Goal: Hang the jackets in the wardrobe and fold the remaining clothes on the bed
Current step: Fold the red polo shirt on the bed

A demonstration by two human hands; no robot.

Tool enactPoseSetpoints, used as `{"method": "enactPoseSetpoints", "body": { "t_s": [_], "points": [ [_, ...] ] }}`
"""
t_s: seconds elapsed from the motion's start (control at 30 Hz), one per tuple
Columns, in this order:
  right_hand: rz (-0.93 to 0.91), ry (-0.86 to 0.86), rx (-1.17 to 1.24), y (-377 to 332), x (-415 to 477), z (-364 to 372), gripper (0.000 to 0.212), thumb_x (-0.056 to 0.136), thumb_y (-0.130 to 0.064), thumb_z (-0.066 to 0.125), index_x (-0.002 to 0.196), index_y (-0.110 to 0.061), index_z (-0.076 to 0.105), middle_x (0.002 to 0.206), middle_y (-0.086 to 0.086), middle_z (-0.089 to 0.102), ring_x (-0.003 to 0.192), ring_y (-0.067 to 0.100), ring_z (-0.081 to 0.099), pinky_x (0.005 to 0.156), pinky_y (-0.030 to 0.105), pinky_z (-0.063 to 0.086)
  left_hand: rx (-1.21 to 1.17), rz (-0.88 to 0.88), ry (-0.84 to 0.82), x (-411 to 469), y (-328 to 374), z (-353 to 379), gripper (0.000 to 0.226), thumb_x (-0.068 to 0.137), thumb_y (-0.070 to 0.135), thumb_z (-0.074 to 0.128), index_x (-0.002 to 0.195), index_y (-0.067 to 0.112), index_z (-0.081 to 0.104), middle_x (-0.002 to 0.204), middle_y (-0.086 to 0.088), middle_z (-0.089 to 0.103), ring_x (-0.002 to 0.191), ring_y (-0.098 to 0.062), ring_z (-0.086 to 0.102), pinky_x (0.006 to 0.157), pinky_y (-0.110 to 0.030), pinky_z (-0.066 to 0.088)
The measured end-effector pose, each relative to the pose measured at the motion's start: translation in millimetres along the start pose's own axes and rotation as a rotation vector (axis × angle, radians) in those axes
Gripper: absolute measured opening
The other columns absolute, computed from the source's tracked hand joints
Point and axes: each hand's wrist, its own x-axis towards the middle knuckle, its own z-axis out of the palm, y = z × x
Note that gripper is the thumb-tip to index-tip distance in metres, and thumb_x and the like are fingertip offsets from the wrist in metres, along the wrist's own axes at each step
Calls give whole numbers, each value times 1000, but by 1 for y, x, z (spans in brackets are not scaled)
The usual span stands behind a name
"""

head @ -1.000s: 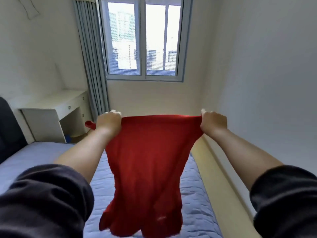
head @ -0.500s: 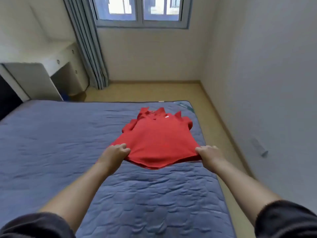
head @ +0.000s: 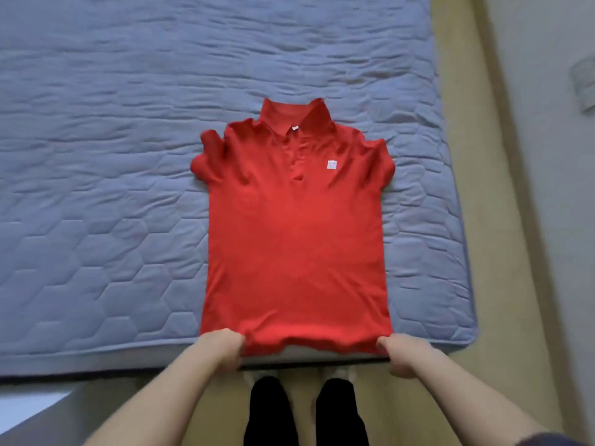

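Red short-sleeved polo shirt lies flat, collar away, on a blue quilted bed as the left hand and right hand pinch its hem corners.

This is a bedroom in a home. A wide bed fills most of the view, its mattress dressed in a blue-grey quilted cover stitched in hexagons and wavy lines, with a dark edge along the near side. To the right of the bed a narrow strip of pale, yellowish floor runs along a plain light wall, which carries a small white fitting too blurred to identify. A red polo shirt lies spread front up on the cover, ordinary household laundry. The person stands at the bed's near edge in dark trousers.
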Motion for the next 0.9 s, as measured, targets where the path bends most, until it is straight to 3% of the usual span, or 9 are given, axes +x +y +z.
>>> {"method": "enactPoseSetpoints", "body": {
  "t_s": [0.17, 0.27, 0.37, 0.47, 0.57, 0.67, 0.77, 0.87, 0.9],
  "points": [
    [63, 216, 205, 6, 48, -43, 36, 91, -24, 46, 127, -16, 49, 131, 10, 53, 121, 26, 52, 95, 33, 43, -187, -88, 255, 42, -24, -42, 27, 92, 31, 42, 111, 18, 57, 120, -11, 63, 110, -30, 59, 86, -34, 47],
    [83, 345, 336, 9, 79, -76, 33, 90, -22, 47, 123, -16, 52, 126, 12, 52, 119, 29, 51, 98, 34, 43, -189, -134, 341, 69, -36, -68, 28, 93, 31, 43, 114, 17, 55, 122, -10, 59, 114, -29, 56, 90, -36, 47],
    [93, 485, 423, 12, 110, -109, 35, 89, -20, 49, 124, -16, 51, 125, 12, 49, 118, 31, 50, 98, 37, 43, -158, -170, 559, 96, -42, -91, 29, 93, 29, 45, 119, 17, 50, 122, -7, 50, 115, -28, 50, 90, -41, 46],
    [123, 659, 505, 16, 144, -142, 39, 88, -17, 51, 127, -16, 49, 124, 13, 45, 117, 34, 48, 98, 41, 43, -128, -171, 792, 126, -46, -114, 41, 89, 26, 49, 129, 18, 47, 137, -7, 42, 126, -27, 41, 92, -42, 43],
    [163, 846, 605, 22, 173, -176, 41, 86, -15, 53, 127, -14, 49, 126, 15, 44, 117, 35, 46, 99, 41, 40, -115, -181, 885, 155, -50, -139, 58, 87, 26, 51, 143, 19, 35, 155, -13, 22, 142, -29, 23, 108, -45, 31],
    [230, 1099, 884, 35, 198, -206, 46, 83, -16, 56, 128, -14, 48, 131, 15, 43, 121, 33, 43, 103, 42, 37, -122, -224, 981, 184, -53, -161, 68, 88, 31, 50, 149, 20, 25, 159, -14, 12, 146, -33, 13, 113, -53, 18],
    [415, 1286, 1273, 52, 215, -233, 51, 82, -22, 58, 130, -14, 44, 135, 14, 45, 123, 32, 45, 100, 39, 34, -178, -176, 1121, 211, -46, -184, 69, 89, 38, 46, 151, 20, 21, 160, -13, 9, 147, -34, 8, 113, -58, 13],
    [569, 1279, 1594, 74, 224, -253, 54, 83, -27, 58, 132, -13, 41, 135, 14, 46, 120, 31, 50, 103, 37, 38, -194, -116, 1151, 236, -31, -197, 68, 92, 48, 35, 152, 25, 14, 161, -8, 4, 148, -29, 2, 113, -59, 6],
    [544, 1228, 1709, 83, 227, -258, 55, 84, -28, 60, 133, -12, 42, 134, 14, 49, 117, 30, 53, 102, 37, 40, -181, -123, 1132, 244, -26, -195, 67, 93, 51, 30, 153, 27, 12, 161, -6, 3, 148, -28, 0, 113, -59, 3]
  ]
}}
